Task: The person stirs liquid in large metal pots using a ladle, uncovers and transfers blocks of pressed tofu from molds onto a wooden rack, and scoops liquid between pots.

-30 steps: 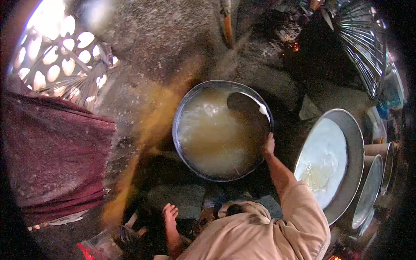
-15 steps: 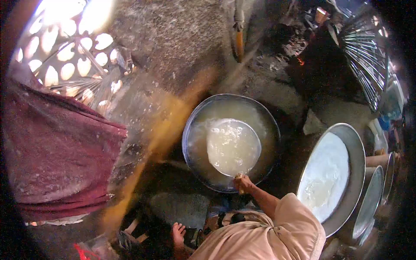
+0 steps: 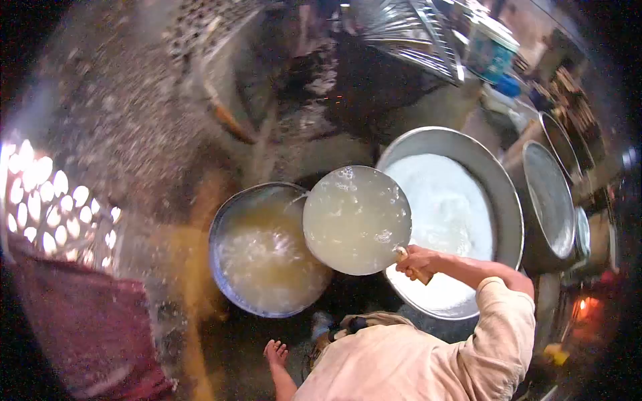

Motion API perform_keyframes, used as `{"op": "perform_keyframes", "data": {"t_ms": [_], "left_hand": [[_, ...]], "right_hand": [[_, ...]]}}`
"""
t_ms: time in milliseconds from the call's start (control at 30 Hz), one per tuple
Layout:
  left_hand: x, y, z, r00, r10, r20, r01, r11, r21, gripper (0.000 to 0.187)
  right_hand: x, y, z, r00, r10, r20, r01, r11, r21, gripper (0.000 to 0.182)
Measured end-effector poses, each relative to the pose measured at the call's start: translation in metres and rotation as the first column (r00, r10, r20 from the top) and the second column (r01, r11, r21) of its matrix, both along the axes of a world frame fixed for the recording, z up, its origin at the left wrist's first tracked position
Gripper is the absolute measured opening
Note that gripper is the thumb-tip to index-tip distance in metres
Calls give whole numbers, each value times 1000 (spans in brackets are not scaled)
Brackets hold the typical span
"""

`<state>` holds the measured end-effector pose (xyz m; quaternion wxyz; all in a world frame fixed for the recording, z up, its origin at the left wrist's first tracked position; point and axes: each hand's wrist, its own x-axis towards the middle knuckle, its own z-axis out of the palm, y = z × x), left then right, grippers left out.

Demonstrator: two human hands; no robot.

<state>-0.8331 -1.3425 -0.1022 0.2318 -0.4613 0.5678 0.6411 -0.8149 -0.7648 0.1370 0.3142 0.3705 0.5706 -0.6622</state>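
My right hand [image 3: 416, 262] is closed round the short handle of a large round scoop [image 3: 356, 220], filled with cloudy pale liquid. The scoop hangs between two vessels, covering part of each rim. Left of it stands a dark round pan [image 3: 224, 284] with bubbling, yellowish liquid. On its right is a wide metal basin [image 3: 511, 230] holding white, foamy liquid [image 3: 451, 200]. My left hand [image 3: 275, 352] is held low beside my body, below the dark pan, fingers apart, with nothing in it.
Maroon cloth [image 3: 80, 321] hangs at the lower left. Several metal pots, one of them nearby [image 3: 550, 200], stand on the right. A bucket [image 3: 490, 50] is at the upper right. Embers or flames [image 3: 586, 307] glow at the right edge.
The scoop, held in my right hand, has come up out of the dark pan and moved right towards the metal basin. The view has turned to the right.
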Motion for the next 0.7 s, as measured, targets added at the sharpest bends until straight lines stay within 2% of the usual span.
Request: {"op": "perform_keyframes", "data": {"t_ms": [67, 133, 300, 333, 367, 500, 533, 567, 600, 700], "left_hand": [[0, 27, 10, 996, -70, -63, 70, 998, 0, 33], [-5, 47, 10, 989, -127, -78, 126, 992, -21, 34], [-8, 87, 31, 978, -205, -42, 202, 977, -64, 36], [-10, 85, 29, 976, -213, -38, 213, 977, -4, 38], [-7, 90, 35, 971, -235, -31, 234, 971, -48, 38], [5, 107, 73, 965, -264, 9, 260, 944, -205, 39], [3, 109, 80, 963, -268, 35, 270, 938, -217, 39], [0, 108, 86, 960, -273, 62, 279, 933, -228, 39], [-3, 105, 88, 959, -278, 52, 283, 942, -179, 36], [-15, 111, 101, 946, -316, 74, 323, 893, -313, 32]], "right_hand": [[39, 41, 6, 998, -64, 27, 63, 997, 36, 10], [84, 75, -20, 990, -131, 59, 123, 986, 115, 10], [180, 134, -78, 948, -317, -18, 317, 945, 79, 12], [193, 139, -93, 935, -353, -41, 355, 932, 73, 12], [210, 142, -109, 919, -390, -59, 393, 917, 69, 12], [250, 135, -193, 734, -679, -4, 679, 733, 35, 17], [261, 132, -221, 716, -698, 3, 698, 716, 19, 16], [265, 124, -234, 679, -732, -64, 733, 680, 1, 17], [263, 117, -246, 635, -772, -43, 772, 636, -14, 16], [249, 86, -271, 488, -872, 41, 872, 484, -80, 17]]}}
